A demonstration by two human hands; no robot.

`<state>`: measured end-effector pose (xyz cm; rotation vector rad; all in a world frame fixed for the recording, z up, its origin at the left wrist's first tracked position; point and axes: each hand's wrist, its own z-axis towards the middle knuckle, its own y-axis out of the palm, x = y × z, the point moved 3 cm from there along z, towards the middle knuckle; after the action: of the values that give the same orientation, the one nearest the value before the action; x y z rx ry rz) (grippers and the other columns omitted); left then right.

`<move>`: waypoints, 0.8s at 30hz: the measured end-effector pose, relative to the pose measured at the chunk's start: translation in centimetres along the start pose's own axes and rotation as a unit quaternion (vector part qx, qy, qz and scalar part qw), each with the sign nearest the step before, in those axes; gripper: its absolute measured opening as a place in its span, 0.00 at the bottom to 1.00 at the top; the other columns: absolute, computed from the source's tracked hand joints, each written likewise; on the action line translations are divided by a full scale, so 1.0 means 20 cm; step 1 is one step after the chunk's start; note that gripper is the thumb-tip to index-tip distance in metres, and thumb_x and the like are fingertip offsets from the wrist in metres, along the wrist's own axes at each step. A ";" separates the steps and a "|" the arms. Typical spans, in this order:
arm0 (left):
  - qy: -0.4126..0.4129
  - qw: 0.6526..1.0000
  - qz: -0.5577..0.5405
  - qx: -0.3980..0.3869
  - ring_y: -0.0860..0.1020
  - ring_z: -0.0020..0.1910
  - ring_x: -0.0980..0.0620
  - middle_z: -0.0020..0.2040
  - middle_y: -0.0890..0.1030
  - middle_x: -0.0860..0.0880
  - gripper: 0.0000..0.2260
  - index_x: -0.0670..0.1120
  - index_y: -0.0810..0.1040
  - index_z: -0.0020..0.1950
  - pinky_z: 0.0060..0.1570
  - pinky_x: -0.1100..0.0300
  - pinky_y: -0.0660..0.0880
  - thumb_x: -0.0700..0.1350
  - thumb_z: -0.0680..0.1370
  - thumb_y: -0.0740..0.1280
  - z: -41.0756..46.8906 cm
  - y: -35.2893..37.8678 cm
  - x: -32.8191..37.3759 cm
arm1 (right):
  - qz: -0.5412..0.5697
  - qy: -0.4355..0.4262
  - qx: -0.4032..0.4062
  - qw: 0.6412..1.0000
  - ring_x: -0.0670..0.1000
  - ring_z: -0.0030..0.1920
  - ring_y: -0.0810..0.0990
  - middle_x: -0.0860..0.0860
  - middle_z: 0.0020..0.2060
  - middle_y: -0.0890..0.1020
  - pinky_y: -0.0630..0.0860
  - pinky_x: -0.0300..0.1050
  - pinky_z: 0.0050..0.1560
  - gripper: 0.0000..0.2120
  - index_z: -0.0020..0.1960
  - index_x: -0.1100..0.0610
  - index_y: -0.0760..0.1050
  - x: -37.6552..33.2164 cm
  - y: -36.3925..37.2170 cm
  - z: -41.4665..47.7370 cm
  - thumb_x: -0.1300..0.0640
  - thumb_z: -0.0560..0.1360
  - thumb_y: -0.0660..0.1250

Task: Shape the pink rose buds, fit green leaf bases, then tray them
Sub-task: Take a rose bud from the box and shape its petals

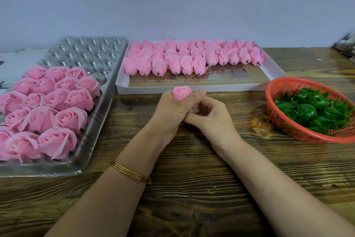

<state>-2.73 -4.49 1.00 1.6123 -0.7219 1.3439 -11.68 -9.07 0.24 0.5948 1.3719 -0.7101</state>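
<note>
My left hand grips a pink rose bud in its fist, the bud's tip poking up above thumb and forefinger. My right hand is curled against the left hand from the right, its fingers at the bud's hidden lower end. Several unshaped pink buds on pins lie in rows in a white box behind the hands. Finished roses fill the near part of a clear plastic tray at the left. Green leaf bases lie in a red basket at the right.
The work happens on a dark wooden table against a pale wall. The clear tray's far cells hold nothing. A blurred dark object sits at the far right edge. A gold bangle circles my left wrist.
</note>
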 end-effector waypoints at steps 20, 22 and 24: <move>0.043 0.996 0.073 0.010 0.78 0.37 0.51 0.36 0.81 0.43 0.05 0.37 0.81 0.43 0.39 0.62 0.76 0.38 0.77 0.70 0.01 -0.02 -0.01 | 0.092 0.060 0.011 0.994 0.53 0.42 0.76 0.55 0.38 0.81 0.73 0.47 0.48 0.18 0.48 0.60 0.82 0.01 -0.03 0.01 0.70 0.62 0.65; 0.069 0.989 0.117 0.055 0.78 0.40 0.50 0.41 0.82 0.39 0.08 0.34 0.80 0.47 0.42 0.60 0.76 0.40 0.75 0.72 0.01 -0.03 -0.01 | 0.132 0.074 0.061 0.987 0.55 0.42 0.77 0.53 0.39 0.83 0.74 0.48 0.46 0.13 0.47 0.61 0.80 0.02 -0.06 0.03 0.69 0.64 0.65; 0.098 0.977 0.173 0.077 0.76 0.38 0.52 0.38 0.79 0.41 0.13 0.32 0.79 0.46 0.40 0.60 0.74 0.43 0.74 0.74 0.01 -0.04 -0.01 | 0.146 0.074 0.095 0.982 0.51 0.41 0.78 0.50 0.36 0.81 0.75 0.45 0.43 0.08 0.46 0.58 0.78 0.01 -0.09 0.04 0.63 0.66 0.67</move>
<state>-1.96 -4.41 0.61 1.4877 -0.8200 1.8226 -12.45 -10.84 0.08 0.9963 1.3242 -0.5688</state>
